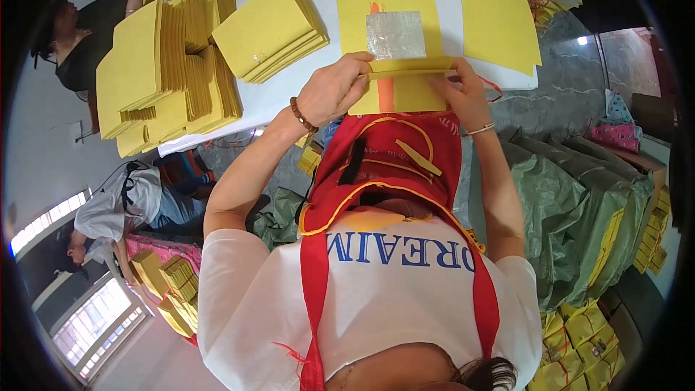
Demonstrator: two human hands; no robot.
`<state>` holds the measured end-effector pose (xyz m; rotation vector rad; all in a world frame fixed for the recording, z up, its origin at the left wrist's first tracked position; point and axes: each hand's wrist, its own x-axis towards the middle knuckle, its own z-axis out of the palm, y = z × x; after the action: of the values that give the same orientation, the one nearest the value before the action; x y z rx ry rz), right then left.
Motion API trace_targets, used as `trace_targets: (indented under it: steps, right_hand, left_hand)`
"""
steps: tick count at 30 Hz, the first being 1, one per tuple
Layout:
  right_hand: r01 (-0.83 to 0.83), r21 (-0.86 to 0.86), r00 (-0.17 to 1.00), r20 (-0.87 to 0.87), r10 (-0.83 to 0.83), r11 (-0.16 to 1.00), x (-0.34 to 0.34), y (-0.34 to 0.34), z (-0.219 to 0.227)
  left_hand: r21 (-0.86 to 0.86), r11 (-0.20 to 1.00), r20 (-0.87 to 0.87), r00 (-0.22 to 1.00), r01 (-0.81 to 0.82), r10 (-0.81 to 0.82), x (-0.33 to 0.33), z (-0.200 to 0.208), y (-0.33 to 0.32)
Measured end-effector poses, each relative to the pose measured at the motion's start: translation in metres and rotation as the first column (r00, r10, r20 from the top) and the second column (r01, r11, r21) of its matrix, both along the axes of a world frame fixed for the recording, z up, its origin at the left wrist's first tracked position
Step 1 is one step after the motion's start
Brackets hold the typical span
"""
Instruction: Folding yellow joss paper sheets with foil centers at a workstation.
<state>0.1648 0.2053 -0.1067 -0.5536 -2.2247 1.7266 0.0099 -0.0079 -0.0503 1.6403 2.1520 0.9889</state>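
**Light yellow paper was held by both ends of its fold**

A yellow sheet (352, 7) was laid at the near edge of a white tabletop (282, 94), at twelve o'clock from the red apron (394, 146). A silver square (394, 32) and an orange streak (386, 94) were borne on its face. With the sheet taken as the dial's centre, its folded strip (411, 66) was pinched by the left hand (335, 92) towards eight o'clock and by the right hand (467, 95) towards four, the two hands being kept apart. Whether one layer or several were gripped could not be told.

The paper was judged light, limp across its width but stiffened along the crease, and easily torn or wrinkled. The silver square was judged thin and best left unrubbed. The surest hold was thought to be offered by the crease's two ends, under even tension. Folded yellow bundles (141, 58) were stacked at nine o'clock; flat yellow sheets (499, 25) were spread at three.
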Motion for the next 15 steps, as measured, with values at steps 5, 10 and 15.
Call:
trace_targets:
  steps: [5, 10, 15]
  right_hand:
    - [0.051, -0.138, 0.997, -0.045, -0.058, 0.989, -0.003, -0.001, -0.010]
    - [0.017, -0.208, 0.998, -0.060, -0.031, 0.978, -0.003, 0.001, -0.009]
    - [0.030, 0.440, 0.959, -0.265, 0.099, 0.898, 0.005, 0.003, 0.004]
  left_hand:
    - [0.095, 0.990, 0.122, 0.988, -0.107, 0.095, 0.002, 0.000, -0.006]
    - [0.052, 0.993, -0.350, 0.929, -0.107, 0.119, -0.017, -0.025, -0.007]
    - [0.066, 0.982, -0.396, 0.899, -0.176, 0.188, -0.005, -0.012, -0.006]
